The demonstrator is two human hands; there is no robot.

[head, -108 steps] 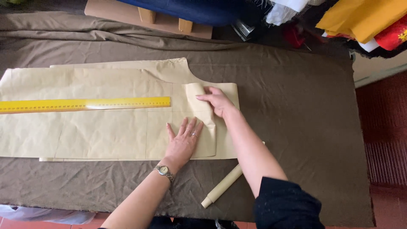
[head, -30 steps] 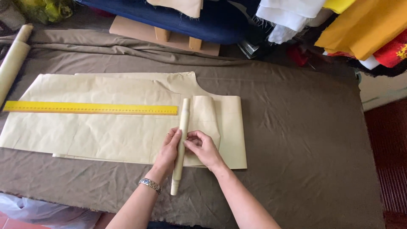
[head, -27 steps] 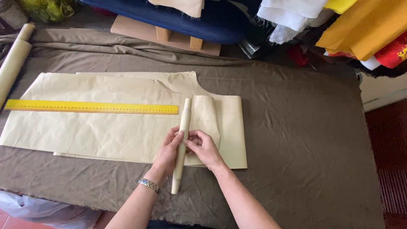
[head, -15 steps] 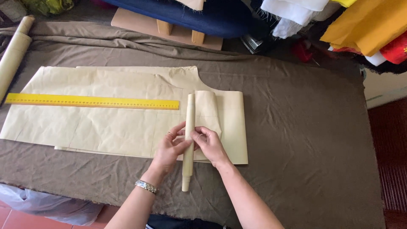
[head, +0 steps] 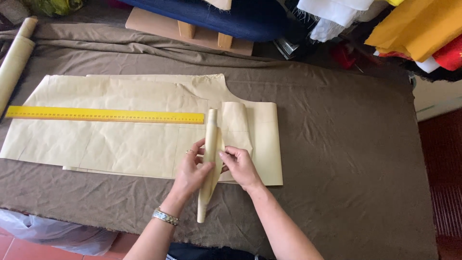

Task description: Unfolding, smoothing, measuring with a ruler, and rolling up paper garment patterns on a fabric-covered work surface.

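Observation:
A thin roll of cream paper (head: 210, 144) lies upright across a large cream paper pattern (head: 120, 135) spread on the brown cloth. My left hand (head: 192, 168) wraps around the roll's middle from the left. My right hand (head: 239, 166) pinches the loose curled edge of paper (head: 236, 125) against the roll from the right. A long yellow ruler (head: 103, 114) rests flat on the pattern, its right end close to the roll's top.
Brown cloth (head: 337, 144) covers the table. Another cream roll (head: 17, 58) lies at the far left. A plastic bag (head: 53, 233) hangs below the near edge. Folded fabrics (head: 418, 29) and a wooden board (head: 192, 31) sit behind the table.
Both hands have closed on the roll and drawn the paper's loose edge tighter against it. The view has shifted slightly.

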